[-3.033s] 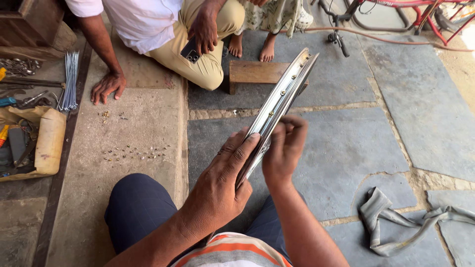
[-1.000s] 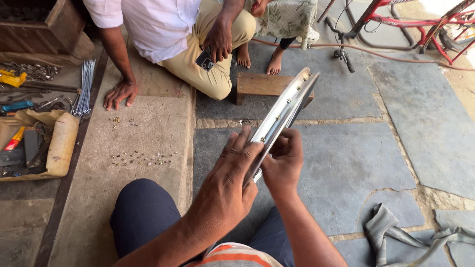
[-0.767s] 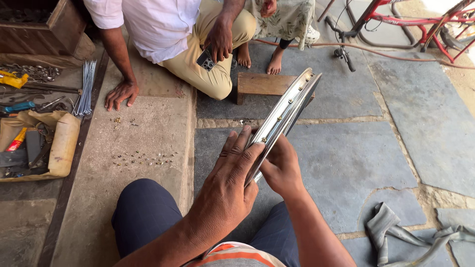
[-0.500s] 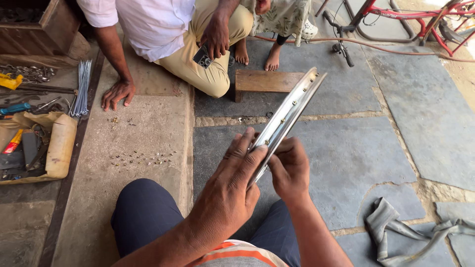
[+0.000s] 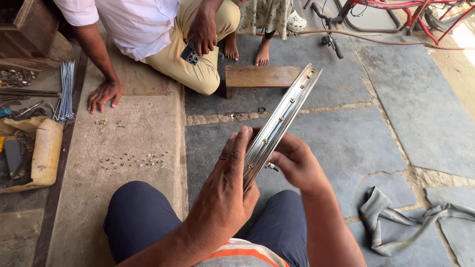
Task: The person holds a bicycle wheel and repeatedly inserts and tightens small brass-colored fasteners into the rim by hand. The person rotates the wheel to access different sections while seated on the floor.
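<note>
— Rim (image 5: pixel 282 123), where?
— Upright on edge between the knees, running from the lap up and away toward a low wooden stool (image 5: pixel 261 77). Shiny metal, small brass nipples dotted along the inner channel.

— Left hand (image 5: pixel 225 190)?
— Flat against the near side of the rim, fingers up along the metal, grip wrapped on its lower end.

— Right hand (image 5: pixel 296 163)?
— On the far side of the rim, fingers pinched narrow on a small metal piece at a hole, touching the rim. Too small to say what kind of piece.

— Floor (image 5: pixel 346 143)?
— Grey stone slabs on the right, a paler concrete strip on the left. Scattered brass nipples (image 5: pixel 131 159) on the concrete, well apart from the rim. Limp grey rubber strip (image 5: pixel 396 217) lying to the right of the right forearm.

— Farther left?
— Bundle of thin spokes (image 5: pixel 65 89) by a wooden box, a pale plastic jug (image 5: pixel 45 151) on its side, loose tools beside it.

— Anyone else?
— Another person seated across, white shirt, tan trousers; one hand (image 5: pixel 104 95) pressed flat on the concrete, the other holding a phone (image 5: pixel 190 53) at the knee. Bare feet of a third person behind the stool. Red bicycle frame (image 5: pixel 396 7) along the top edge.
</note>
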